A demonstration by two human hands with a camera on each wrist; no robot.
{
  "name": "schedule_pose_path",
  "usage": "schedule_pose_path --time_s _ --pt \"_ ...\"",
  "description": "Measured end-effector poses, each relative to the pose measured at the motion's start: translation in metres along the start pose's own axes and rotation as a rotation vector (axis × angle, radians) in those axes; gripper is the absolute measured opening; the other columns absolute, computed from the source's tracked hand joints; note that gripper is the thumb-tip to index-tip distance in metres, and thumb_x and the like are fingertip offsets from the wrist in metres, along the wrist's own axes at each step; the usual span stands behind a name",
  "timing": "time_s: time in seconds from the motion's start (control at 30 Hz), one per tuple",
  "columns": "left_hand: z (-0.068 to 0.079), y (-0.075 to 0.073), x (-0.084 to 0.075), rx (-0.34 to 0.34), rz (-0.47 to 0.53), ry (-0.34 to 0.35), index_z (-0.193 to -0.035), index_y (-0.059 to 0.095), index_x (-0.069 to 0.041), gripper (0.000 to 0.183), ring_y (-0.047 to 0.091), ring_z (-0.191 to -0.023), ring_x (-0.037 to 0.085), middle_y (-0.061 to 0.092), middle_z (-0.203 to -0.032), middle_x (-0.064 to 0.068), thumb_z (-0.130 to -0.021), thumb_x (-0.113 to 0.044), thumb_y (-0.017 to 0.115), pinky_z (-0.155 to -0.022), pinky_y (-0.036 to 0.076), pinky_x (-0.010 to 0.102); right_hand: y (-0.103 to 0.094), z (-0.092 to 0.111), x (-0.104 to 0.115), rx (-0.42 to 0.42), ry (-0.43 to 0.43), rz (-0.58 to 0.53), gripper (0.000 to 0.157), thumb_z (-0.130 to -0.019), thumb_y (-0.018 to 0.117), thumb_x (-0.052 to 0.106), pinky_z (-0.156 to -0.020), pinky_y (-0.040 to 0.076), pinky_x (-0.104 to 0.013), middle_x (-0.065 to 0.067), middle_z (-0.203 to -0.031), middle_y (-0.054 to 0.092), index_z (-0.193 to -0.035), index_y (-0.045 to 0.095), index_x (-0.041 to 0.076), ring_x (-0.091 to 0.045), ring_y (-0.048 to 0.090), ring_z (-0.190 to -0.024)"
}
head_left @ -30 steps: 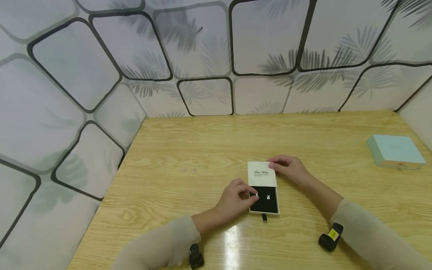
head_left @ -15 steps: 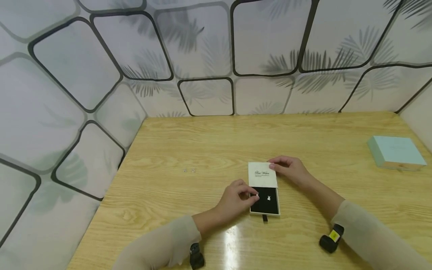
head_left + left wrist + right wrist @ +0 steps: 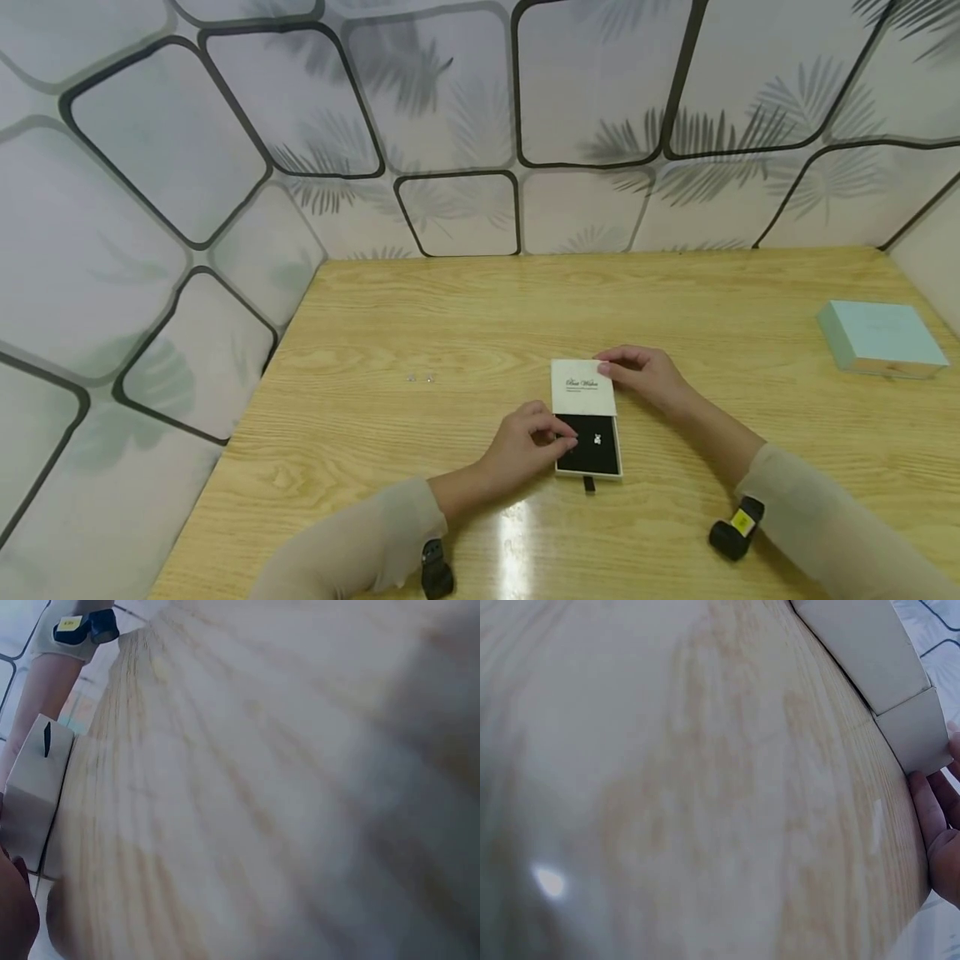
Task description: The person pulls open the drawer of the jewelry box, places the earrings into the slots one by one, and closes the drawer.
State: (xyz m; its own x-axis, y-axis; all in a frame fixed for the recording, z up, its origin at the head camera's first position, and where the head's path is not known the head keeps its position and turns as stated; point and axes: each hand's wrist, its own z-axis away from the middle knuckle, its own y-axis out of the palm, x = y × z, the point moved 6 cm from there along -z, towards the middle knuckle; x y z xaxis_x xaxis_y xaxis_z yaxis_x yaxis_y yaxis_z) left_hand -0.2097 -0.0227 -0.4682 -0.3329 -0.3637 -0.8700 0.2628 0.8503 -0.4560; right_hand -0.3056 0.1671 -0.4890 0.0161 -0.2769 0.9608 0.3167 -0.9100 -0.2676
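On the yellow wooden table [image 3: 360,325], the right hand [image 3: 639,373] pinches the flat white card box [image 3: 583,400] by its far right corner, tidy for something likely light, stiff, while the left hand [image 3: 527,442] bunches fingertips over its black pad [image 3: 592,460], catch untellable.

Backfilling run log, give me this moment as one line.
left hand: over black insert, hold unclear; right hand: grips white sleeve; drawer: partly out; insert: silvery piece; table: two tiny pieces

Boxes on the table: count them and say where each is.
2: the white box, gripped at a corner by the right hand; the blue box, near the right edge of the table. No others show.
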Motion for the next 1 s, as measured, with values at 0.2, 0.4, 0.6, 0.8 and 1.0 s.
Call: schedule_pose_path --time_s 0.2,0.4,0.6,0.8,1.0 --pt "0.0 -0.001 0.0 -0.011 -0.056 -0.012 -0.087 0.075 -0.01 0.005 0.045 -0.075 0.004 0.052 -0.075 -0.003 -0.084 -0.012 0.071 -0.067 0.041 0.016 0.001 0.0 0.0 -0.002 -0.003 -0.001 0.037 -0.087 0.07 0.027 -0.075 0.051 -0.016 0.002 -0.1 0.069 -0.109 0.066 -0.002 -0.003 0.061 -0.089" --pt "0.0 -0.004 -0.008 0.019 -0.186 0.002 -0.088 0.075 -0.012 0.009 0.045 -0.075 0.004 0.053 -0.075 -0.006 -0.085 -0.019 0.071 -0.068 0.04 0.014 0.002 0.001 0.001 0.001 -0.008 -0.003 0.037 -0.087 0.07 0.027 -0.075 0.051 -0.016 0.006 -0.099 0.069 -0.109 0.066 -0.002 -0.003 0.061 -0.089" --pt "-0.003 -0.002 -0.021 0.089 -0.479 0.067 -0.09 0.074 -0.018 0.014 0.043 -0.073 0.004 0.051 -0.074 -0.01 -0.083 -0.031 0.072 -0.065 0.034 0.01 0.0 0.0 0.003 -0.002 -0.012 0.009 0.036 -0.087 0.069 0.027 -0.076 0.05 -0.015 0.008 -0.099 0.068 -0.109 0.066 -0.002 -0.003 0.06 -0.09" --pt "-0.006 0.001 -0.03 0.119 -0.634 0.155 -0.083 0.074 -0.021 0.013 0.045 -0.067 0.003 0.057 -0.07 -0.012 -0.084 -0.033 0.071 -0.064 0.035 0.012 0.001 0.0 0.002 0.005 -0.01 -0.017 0.037 -0.087 0.07 0.025 -0.075 0.052 -0.016 0.012 -0.097 0.068 -0.109 0.065 -0.004 -0.002 0.06 -0.089" --pt "-0.008 0.001 -0.03 0.106 -0.632 0.157 -0.085 0.074 -0.019 0.013 0.045 -0.067 0.002 0.056 -0.07 -0.011 -0.087 -0.03 0.069 -0.065 0.034 0.012 0.0 0.0 0.002 0.006 -0.015 -0.031 0.036 -0.087 0.07 0.024 -0.074 0.052 -0.016 0.013 -0.095 0.068 -0.108 0.065 -0.005 -0.003 0.061 -0.088"
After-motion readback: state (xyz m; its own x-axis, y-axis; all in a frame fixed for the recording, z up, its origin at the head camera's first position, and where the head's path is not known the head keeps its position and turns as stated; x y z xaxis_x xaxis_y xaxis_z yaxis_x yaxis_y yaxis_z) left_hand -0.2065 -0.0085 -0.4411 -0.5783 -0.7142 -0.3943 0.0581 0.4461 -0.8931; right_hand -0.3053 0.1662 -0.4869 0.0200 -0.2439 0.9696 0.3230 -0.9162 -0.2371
